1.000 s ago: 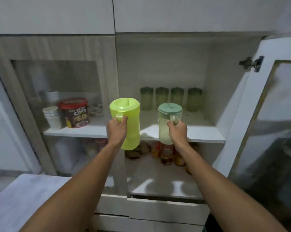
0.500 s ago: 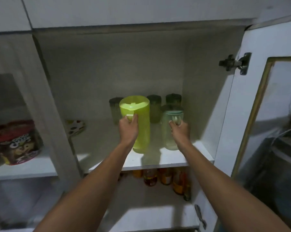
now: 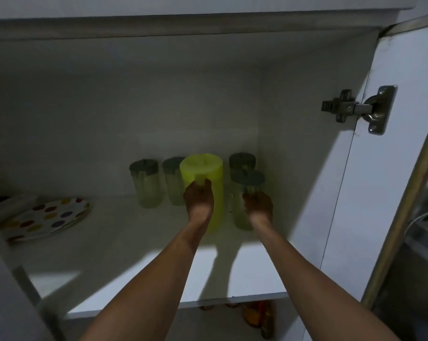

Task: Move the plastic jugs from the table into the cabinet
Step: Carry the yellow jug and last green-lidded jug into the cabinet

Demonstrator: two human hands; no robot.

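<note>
Gripping 2 jugs on shelf: L hand (image 3: pixel 198 201) yellow jug (image 3: pixel 205 178), R hand (image 3: pixel 257 205) clear jug (image 3: pixel 242 217), fingers closed; 3 jars (image 3: pixel 146 185) behind.

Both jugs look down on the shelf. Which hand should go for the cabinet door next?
Right, probably. The right hand holds the clear jug nearest the open door, which hangs on that side. The left hand, its grip on the yellow jug, would have to cross over.

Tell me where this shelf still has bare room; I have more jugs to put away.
The shelf is bare in front, between the spotted plate and the yellow jug in the left hand. It is crowded at the back right: lidded jars stand in a row, with the clear jug in the right hand near the side wall.
</note>
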